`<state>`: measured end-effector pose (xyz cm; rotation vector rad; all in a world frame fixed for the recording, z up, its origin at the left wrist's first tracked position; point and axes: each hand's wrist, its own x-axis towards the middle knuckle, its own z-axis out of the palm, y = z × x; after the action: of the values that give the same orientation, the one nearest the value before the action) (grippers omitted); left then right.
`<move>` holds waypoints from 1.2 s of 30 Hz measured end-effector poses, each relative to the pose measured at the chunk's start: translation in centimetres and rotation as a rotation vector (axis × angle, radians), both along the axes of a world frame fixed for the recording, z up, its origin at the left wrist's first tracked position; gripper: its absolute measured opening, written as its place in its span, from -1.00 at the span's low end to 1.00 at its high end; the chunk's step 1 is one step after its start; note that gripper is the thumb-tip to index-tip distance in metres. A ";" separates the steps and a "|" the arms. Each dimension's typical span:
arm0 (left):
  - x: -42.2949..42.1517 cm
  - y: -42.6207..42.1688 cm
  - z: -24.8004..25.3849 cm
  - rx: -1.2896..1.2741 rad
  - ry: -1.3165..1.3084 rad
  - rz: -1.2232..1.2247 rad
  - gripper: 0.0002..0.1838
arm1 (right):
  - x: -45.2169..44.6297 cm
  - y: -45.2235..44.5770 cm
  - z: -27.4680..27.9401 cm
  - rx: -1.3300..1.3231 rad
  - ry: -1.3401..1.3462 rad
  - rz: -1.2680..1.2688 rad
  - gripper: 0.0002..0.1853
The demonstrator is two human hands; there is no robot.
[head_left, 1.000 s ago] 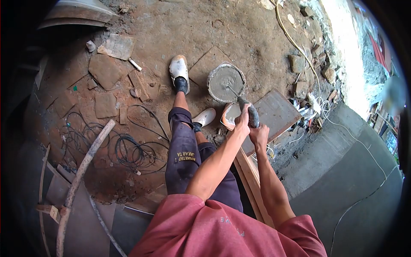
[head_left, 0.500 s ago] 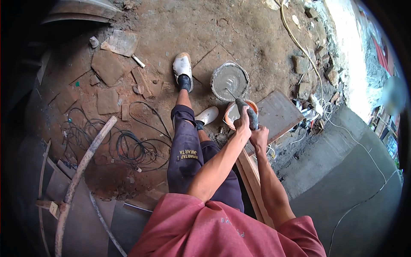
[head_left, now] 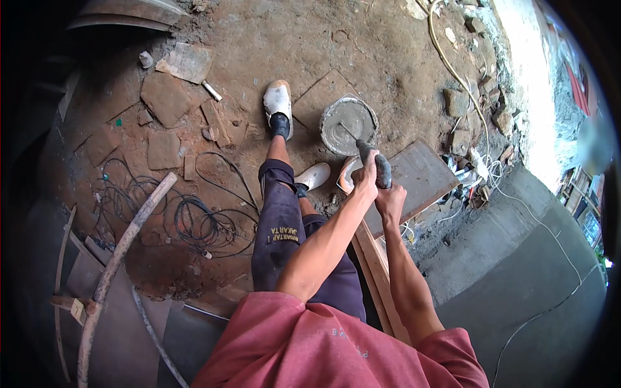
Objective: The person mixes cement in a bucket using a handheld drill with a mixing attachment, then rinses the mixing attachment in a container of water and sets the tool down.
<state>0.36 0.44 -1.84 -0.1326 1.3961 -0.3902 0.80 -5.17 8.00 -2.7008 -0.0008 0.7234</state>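
Observation:
A bucket [head_left: 324, 132] of wet grey cement [head_left: 347, 118] stands on the ground ahead of me. Into the cement reaches the thin metal shaft of a dark, cement-smeared power drill [head_left: 383, 169]; the shaft's lower end is hidden in the mix. My left hand [head_left: 367, 176] is closed around the drill's body, nearer the bucket. Behind it, my right hand [head_left: 391, 199] grips the rear of the drill. Partly covered by the drill and my left hand, an orange-rimmed pail [head_left: 347, 173] sits close to the bucket.
My white shoes [head_left: 278, 103] are left of the bucket. A flat board [head_left: 420, 173] lies to the right, with long wooden planks [head_left: 374, 278] nearer me. Black cable [head_left: 194, 216] coils on the dirt at left, by a curved pole [head_left: 129, 242]. Rubble [head_left: 456, 100] lines the wall.
The drill has shifted slightly, and its shaft now enters the cement at a different angle. Swirls on the cement surface look different. Both hands keep their hold.

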 end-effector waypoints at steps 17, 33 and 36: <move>4.1 0.1 3.9 0.067 -0.042 0.038 -0.50 | 2.9 -2.1 0.2 -0.105 -0.070 -0.060 -0.48; 1.1 -5.6 1.6 0.059 0.151 -0.204 -0.39 | 0.2 -5.9 0.1 -0.138 0.034 -0.047 -0.46; 0.9 -2.0 6.5 0.081 0.072 -0.069 -0.34 | -0.4 -5.8 0.3 -0.140 0.062 -0.061 -0.46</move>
<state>1.27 -1.60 4.65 -0.0324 1.4881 -0.3885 0.36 -11.01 8.34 -2.7950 0.1518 0.8170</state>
